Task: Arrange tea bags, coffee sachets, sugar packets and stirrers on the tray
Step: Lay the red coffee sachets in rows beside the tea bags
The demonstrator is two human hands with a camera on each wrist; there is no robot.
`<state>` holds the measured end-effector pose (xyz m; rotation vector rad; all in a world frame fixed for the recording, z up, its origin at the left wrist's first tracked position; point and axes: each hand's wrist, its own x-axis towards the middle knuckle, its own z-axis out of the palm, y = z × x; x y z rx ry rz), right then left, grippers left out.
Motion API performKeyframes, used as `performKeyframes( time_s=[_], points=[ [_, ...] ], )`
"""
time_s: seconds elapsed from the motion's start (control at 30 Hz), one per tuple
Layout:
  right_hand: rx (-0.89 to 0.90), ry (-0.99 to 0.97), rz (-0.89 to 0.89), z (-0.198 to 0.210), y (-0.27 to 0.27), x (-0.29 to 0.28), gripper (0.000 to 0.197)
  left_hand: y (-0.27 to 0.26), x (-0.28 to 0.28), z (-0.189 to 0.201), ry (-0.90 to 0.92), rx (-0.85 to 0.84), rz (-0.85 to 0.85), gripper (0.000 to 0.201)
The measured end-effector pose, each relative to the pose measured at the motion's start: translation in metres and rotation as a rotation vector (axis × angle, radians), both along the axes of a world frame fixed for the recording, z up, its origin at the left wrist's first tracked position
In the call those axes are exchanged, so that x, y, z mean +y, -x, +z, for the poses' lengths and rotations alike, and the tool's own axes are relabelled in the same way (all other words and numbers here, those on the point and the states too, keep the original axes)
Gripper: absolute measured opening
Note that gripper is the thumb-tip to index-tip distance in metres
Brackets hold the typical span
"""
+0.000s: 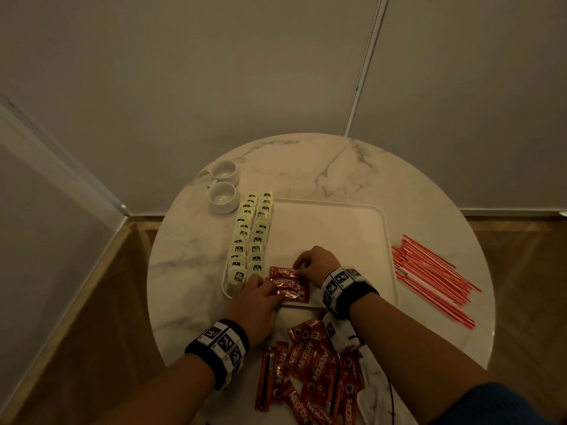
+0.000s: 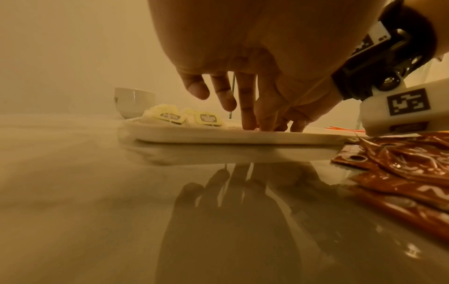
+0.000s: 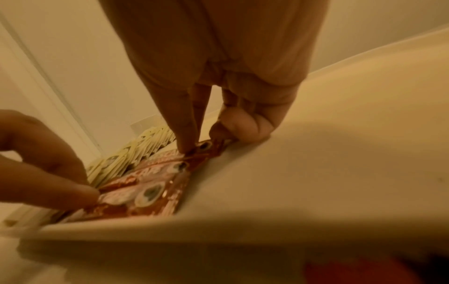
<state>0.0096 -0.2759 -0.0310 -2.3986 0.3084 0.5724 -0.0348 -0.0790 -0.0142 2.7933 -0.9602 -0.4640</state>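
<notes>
left hand [image 1: 256, 297] fingers straight, pressing glossy red coffee sachets [image 1: 288, 283] lying flat at near-left of tray [image 1: 352, 222]. right hand [image 1: 316, 262] thumb and fingertips pinching far sachet's right end. tray white, rounded-rectangular, on round marble table [image 1: 306, 167]. tea bags [image 1: 251, 237] in two rows along tray's left edge. loose sachet pile [image 1: 316, 372] near, thin red stirrers [image 1: 432, 277] right, both off tray.

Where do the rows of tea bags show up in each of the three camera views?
Head: tea bags, two rows along the tray's left side, left of centre.
Left wrist: only the nearest two, left of centre on the tray's near corner.
Right wrist: a blurred fan at middle left, behind the coffee sachets.
Shared landmark: the white tray rim.
</notes>
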Motion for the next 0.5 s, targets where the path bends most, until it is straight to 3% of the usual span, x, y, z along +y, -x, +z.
performKeyframes(
  time_s=[0.5],
  points=[
    [0.005, -0.002, 0.015, 0.0001, -0.0043, 0.0044, 0.003, -0.0008, 0.0043, -0.0091, -0.033, 0.027, -0.022, 0.041]
  ],
)
